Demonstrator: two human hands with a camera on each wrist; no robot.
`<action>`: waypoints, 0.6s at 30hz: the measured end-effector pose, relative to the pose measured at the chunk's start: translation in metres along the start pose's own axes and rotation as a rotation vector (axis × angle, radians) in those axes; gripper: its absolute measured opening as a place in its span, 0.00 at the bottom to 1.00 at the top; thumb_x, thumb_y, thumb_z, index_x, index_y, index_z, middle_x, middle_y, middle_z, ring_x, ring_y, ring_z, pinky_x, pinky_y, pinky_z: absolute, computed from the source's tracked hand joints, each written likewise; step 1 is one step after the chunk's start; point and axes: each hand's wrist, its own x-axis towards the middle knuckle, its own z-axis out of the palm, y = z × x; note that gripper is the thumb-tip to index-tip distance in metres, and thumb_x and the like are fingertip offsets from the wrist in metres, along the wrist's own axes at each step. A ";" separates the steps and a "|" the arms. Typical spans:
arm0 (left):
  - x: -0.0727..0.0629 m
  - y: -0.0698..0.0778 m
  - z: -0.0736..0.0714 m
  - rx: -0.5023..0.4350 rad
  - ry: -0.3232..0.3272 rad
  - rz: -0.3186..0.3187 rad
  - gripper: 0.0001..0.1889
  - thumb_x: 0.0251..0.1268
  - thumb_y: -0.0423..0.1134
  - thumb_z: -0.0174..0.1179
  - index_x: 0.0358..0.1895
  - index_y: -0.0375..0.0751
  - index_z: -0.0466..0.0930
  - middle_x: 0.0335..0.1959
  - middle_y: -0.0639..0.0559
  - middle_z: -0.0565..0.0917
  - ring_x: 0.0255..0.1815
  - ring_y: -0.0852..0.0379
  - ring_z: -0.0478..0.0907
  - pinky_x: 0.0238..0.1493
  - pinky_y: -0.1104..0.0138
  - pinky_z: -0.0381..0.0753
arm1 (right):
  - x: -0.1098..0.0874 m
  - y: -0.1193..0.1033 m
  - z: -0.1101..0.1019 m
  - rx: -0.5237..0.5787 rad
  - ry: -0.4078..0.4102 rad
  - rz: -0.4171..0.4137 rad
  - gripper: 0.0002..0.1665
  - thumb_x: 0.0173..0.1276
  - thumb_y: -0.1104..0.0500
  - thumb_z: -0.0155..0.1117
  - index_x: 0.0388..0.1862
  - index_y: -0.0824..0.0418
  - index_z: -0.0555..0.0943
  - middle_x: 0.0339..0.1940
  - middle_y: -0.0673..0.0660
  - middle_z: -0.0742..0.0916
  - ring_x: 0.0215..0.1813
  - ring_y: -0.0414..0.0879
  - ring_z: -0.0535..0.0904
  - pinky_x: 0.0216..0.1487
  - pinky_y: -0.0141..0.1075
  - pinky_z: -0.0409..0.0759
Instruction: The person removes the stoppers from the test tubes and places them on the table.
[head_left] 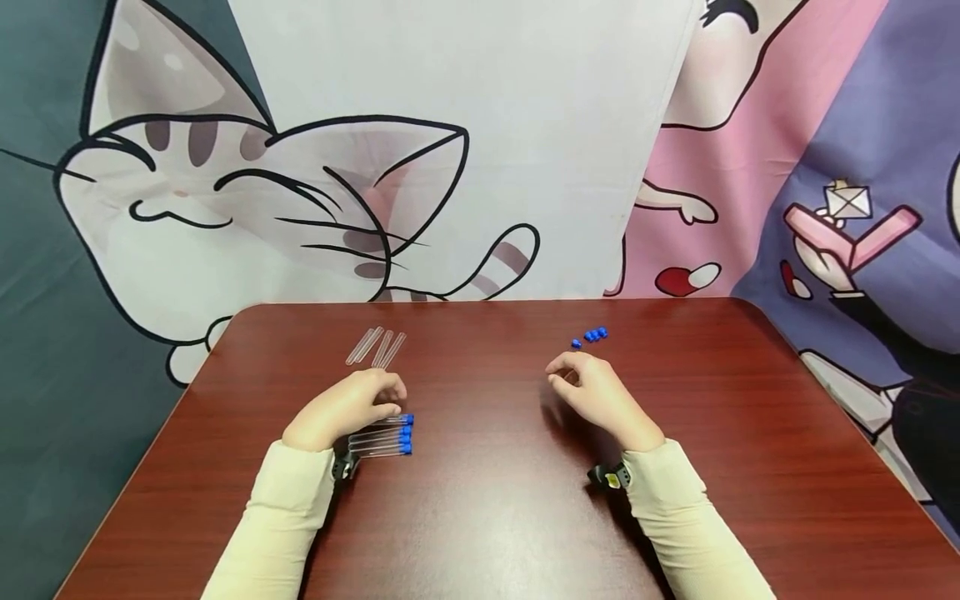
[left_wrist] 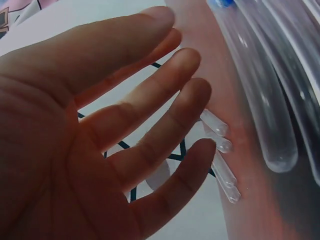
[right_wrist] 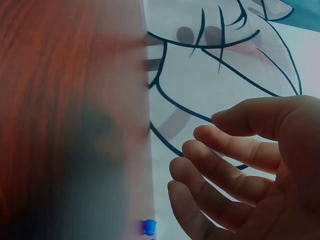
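My left hand [head_left: 347, 408] hovers over the left of the table, fingers loosely bent and nothing between them. Right below and beside it lie several clear test tubes with blue caps [head_left: 380, 445], side by side; the hand hides part of this row. In the left wrist view, the clear tubes [left_wrist: 277, 135] run past the fingertips. Beyond that hand are several tubes without caps [head_left: 375, 347], their rounded ends showing. On the other side my right hand [head_left: 596, 398] is held above the table, relaxed, holding nothing. Several small blue caps [head_left: 596, 335] lie just past its fingers.
The brown wooden table [head_left: 480, 517] has rounded far corners. Behind its far edge hangs a cloth [head_left: 480, 75] printed with a cartoon cat and other figures. A dark object [head_left: 930, 433] stands off the table's right side. Each wrist wears a small dark camera.
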 end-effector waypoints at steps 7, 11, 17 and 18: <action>0.001 -0.007 0.003 0.018 -0.048 -0.020 0.06 0.61 0.30 0.70 0.34 0.42 0.82 0.32 0.57 0.83 0.34 0.61 0.78 0.41 0.62 0.80 | 0.000 -0.002 0.006 -0.009 -0.063 -0.019 0.07 0.69 0.64 0.64 0.43 0.64 0.85 0.37 0.53 0.87 0.38 0.44 0.81 0.42 0.41 0.81; 0.000 -0.006 0.004 0.003 -0.072 -0.049 0.06 0.62 0.30 0.70 0.33 0.43 0.81 0.30 0.58 0.82 0.33 0.62 0.76 0.39 0.63 0.78 | -0.001 -0.003 0.009 -0.010 -0.080 -0.027 0.06 0.69 0.64 0.64 0.42 0.63 0.85 0.37 0.52 0.87 0.37 0.43 0.81 0.41 0.40 0.80; 0.000 -0.006 0.005 0.007 -0.089 -0.082 0.06 0.64 0.28 0.67 0.34 0.42 0.81 0.30 0.58 0.82 0.33 0.61 0.76 0.39 0.63 0.77 | -0.001 -0.004 0.014 -0.004 -0.109 -0.026 0.06 0.68 0.64 0.64 0.42 0.63 0.85 0.34 0.51 0.86 0.34 0.41 0.80 0.39 0.38 0.80; 0.000 -0.006 0.005 0.012 -0.090 -0.084 0.05 0.65 0.28 0.66 0.34 0.42 0.81 0.30 0.58 0.82 0.33 0.61 0.76 0.39 0.63 0.77 | -0.001 -0.004 0.015 -0.004 -0.113 -0.027 0.06 0.68 0.64 0.64 0.42 0.63 0.85 0.34 0.51 0.85 0.34 0.41 0.80 0.38 0.38 0.80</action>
